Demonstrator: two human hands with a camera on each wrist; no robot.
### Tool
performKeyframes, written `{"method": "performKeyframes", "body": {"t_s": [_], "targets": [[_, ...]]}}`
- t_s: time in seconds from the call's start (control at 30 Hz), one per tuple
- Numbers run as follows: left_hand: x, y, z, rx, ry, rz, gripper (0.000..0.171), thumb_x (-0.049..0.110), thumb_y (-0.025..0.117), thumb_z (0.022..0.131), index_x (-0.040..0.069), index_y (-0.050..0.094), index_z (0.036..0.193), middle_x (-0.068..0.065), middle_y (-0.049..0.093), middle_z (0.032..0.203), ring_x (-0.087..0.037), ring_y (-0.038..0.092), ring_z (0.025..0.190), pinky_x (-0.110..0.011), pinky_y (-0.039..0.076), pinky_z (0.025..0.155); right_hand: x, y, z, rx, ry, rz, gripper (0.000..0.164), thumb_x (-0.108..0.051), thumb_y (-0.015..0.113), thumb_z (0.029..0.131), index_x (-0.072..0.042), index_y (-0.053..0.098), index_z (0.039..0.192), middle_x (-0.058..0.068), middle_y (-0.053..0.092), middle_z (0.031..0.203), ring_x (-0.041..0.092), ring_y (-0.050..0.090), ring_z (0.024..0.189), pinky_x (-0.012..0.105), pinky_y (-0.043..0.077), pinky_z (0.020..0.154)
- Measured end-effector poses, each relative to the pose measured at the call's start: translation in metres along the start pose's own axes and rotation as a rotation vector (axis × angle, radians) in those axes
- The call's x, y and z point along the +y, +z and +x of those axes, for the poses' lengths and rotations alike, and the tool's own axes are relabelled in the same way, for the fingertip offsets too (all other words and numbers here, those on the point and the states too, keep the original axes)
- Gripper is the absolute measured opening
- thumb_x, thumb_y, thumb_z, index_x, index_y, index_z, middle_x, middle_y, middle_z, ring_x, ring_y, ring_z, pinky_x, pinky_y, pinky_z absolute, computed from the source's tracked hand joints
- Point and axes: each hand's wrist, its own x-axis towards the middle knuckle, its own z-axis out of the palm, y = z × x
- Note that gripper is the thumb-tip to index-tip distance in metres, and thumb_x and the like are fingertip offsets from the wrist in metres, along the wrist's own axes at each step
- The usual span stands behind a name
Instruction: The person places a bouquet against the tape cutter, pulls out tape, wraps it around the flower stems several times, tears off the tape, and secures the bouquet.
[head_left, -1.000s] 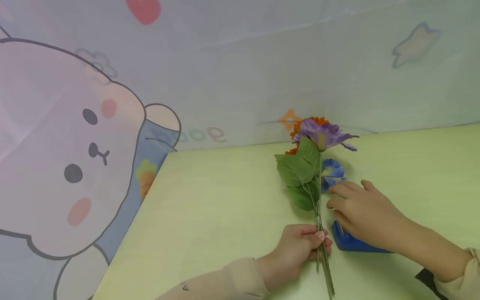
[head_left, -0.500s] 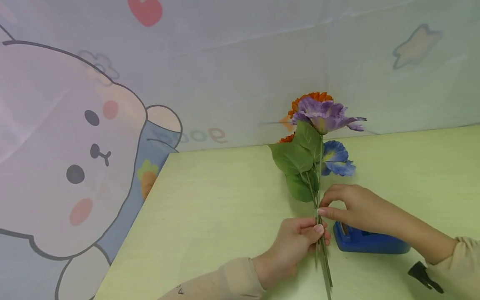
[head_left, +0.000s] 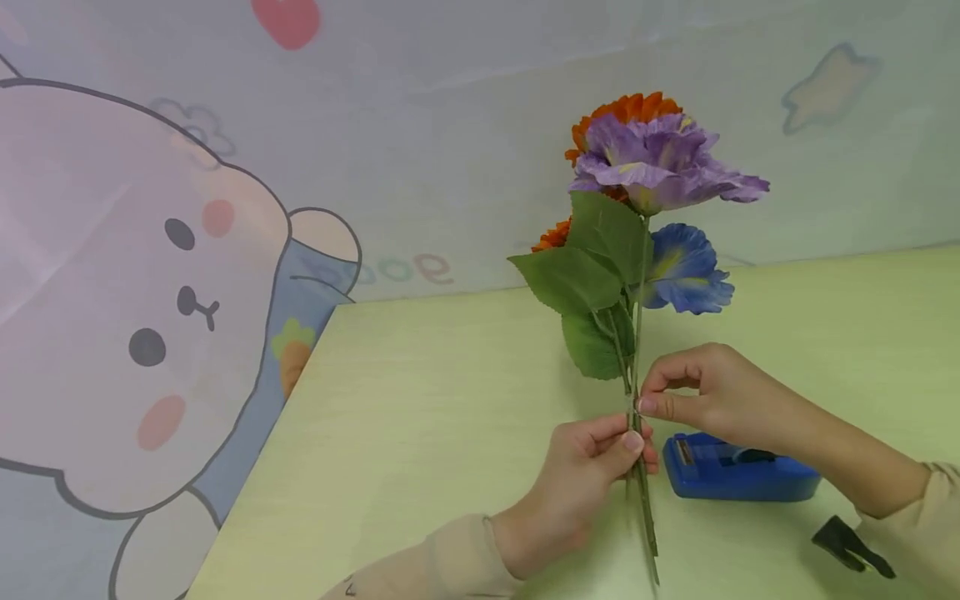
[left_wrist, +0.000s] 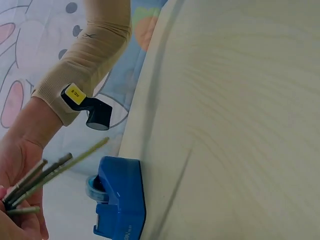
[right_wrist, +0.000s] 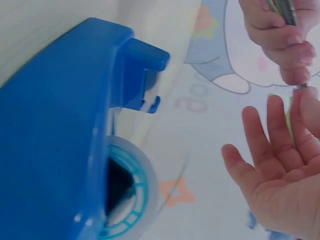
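Observation:
A bunch of artificial flowers stands raised above the table in the head view: a purple flower (head_left: 660,162), a blue flower (head_left: 686,271), orange flowers (head_left: 637,108) and green leaves (head_left: 577,279). My left hand (head_left: 573,487) grips the gathered stems (head_left: 645,517) low down, their cut ends (left_wrist: 60,167) showing in the left wrist view. Just above it, my right hand (head_left: 712,400) pinches the stems between thumb and index finger, beside a translucent band that looks like clear tape (head_left: 631,406). Its other fingers (right_wrist: 280,130) are spread in the right wrist view.
A blue tape dispenser (head_left: 742,479) with a roll of tape (right_wrist: 130,190) sits on the pale green table (head_left: 420,400), below the right forearm. A small black object (head_left: 851,546) lies near the right sleeve. Behind the table hangs a printed cartoon cloth (head_left: 487,150).
The bunch has risen and its blooms look larger. My right hand has gone from beside the blue flower, above the dispenser, left to the stems and pinches them. The left hand rose slightly.

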Motion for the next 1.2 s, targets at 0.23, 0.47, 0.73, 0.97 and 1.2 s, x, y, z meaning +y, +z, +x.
{"method": "performKeyframes", "body": {"t_s": [0.23, 0.47, 0.73, 0.97, 1.2], "targets": [[0.01, -0.007, -0.01, -0.189, 0.025, -0.006, 0.025, -0.002, 0.047, 0.095, -0.025, 0.051, 0.105, -0.041, 0.046, 0.085, -0.007, 0.058, 0.07, -0.024, 0.05, 0.077, -0.004, 0.004, -0.004, 0.032, -0.137, 0.06, 0.018, -0.005, 0.063, 0.088, -0.021, 0.064, 0.078, -0.011, 0.063, 0.074, 0.009, 0.055, 0.068, 0.025, 0.045, 0.062], [0.019, -0.01, -0.014, -0.379, 0.021, -0.101, 0.035, 0.004, 0.044, 0.098, -0.03, 0.039, 0.108, -0.008, 0.053, 0.081, -0.006, 0.055, 0.079, -0.021, 0.047, 0.079, -0.008, 0.005, -0.004, 0.059, -0.372, 0.156, 0.028, 0.007, 0.066, 0.081, -0.021, 0.063, 0.079, -0.005, 0.06, 0.072, 0.01, 0.053, 0.062, 0.026, 0.044, 0.058], [0.021, -0.009, -0.015, -0.466, 0.112, -0.175, 0.041, 0.01, 0.045, 0.099, -0.03, 0.034, 0.105, -0.004, 0.051, 0.079, -0.01, 0.05, 0.082, -0.019, 0.044, 0.078, -0.018, 0.005, -0.006, 0.127, -0.4, 0.126, 0.03, 0.007, 0.07, 0.076, -0.023, 0.066, 0.078, -0.008, 0.062, 0.069, 0.009, 0.054, 0.058, 0.023, 0.046, 0.057], [0.021, -0.006, -0.017, -0.554, 0.08, -0.166, 0.03, -0.001, 0.035, 0.1, -0.031, 0.034, 0.103, -0.04, 0.034, 0.081, -0.01, 0.052, 0.086, -0.023, 0.043, 0.086, -0.011, 0.004, -0.008, 0.184, -0.412, 0.141, 0.033, 0.012, 0.071, 0.071, -0.017, 0.074, 0.086, -0.01, 0.07, 0.088, 0.004, 0.057, 0.065, 0.016, 0.04, 0.049], [0.02, 0.004, -0.019, -0.67, -0.068, -0.382, 0.026, 0.014, 0.036, 0.1, -0.009, 0.047, 0.1, 0.001, 0.046, 0.08, -0.011, 0.042, 0.081, -0.024, 0.034, 0.085, 0.004, 0.004, 0.003, -0.112, -0.616, 0.579, 0.03, 0.001, 0.06, 0.088, 0.001, 0.063, 0.117, 0.009, 0.065, 0.113, 0.02, 0.061, 0.105, 0.027, 0.05, 0.084]]}}
